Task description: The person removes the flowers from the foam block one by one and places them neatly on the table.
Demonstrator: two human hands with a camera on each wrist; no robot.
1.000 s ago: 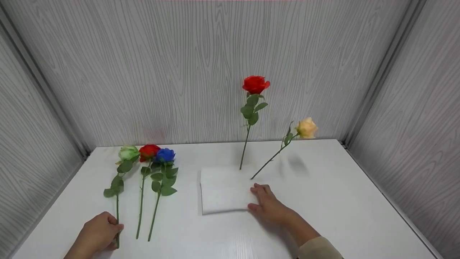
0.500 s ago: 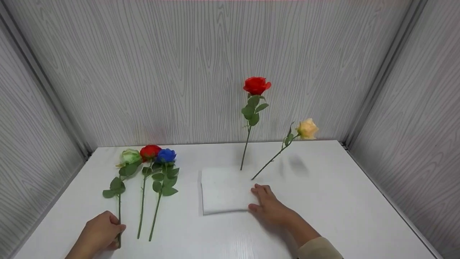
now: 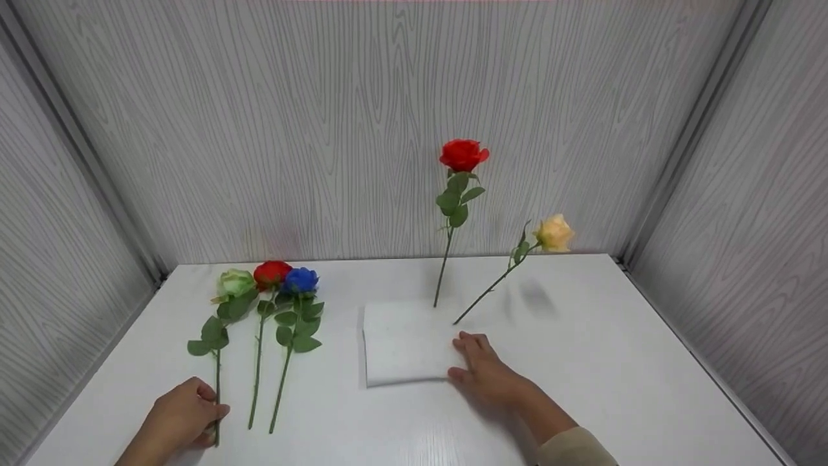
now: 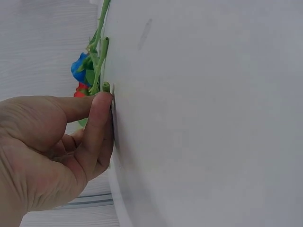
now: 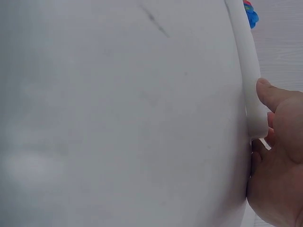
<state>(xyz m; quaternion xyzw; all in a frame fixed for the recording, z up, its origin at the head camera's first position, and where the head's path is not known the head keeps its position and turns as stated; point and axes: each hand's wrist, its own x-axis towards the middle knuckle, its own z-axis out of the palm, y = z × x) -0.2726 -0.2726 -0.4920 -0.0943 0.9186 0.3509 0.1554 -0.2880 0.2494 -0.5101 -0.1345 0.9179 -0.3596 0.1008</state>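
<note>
My left hand (image 3: 181, 414) pinches the lower stem of a pale green rose (image 3: 236, 283) between thumb and fingers. In the left wrist view, the cut end of that stem shows above the thumb. Beside it lie a red rose (image 3: 272, 274) and a blue rose (image 3: 301, 280), stems toward me. A white block (image 3: 407, 349) sits mid-table, with a taller red rose (image 3: 463, 155) and a leaning peach rose (image 3: 554, 233) standing up from its top. Against the block's right end rests my right hand (image 3: 488, 372), thumb (image 5: 270, 94) at the near face, fingers loosely extended.
The white table (image 3: 621, 388) is bounded by grey wood-grain panels (image 3: 323, 129) at the back and both sides. The red and peach roses rise above the table's back edge. A dark mark (image 5: 154, 20) shows on the white surface in the right wrist view.
The green rose's bloom has shifted slightly toward me and its leaves have turned a little, with my left hand still on the stem. My right hand stays at the block.
</note>
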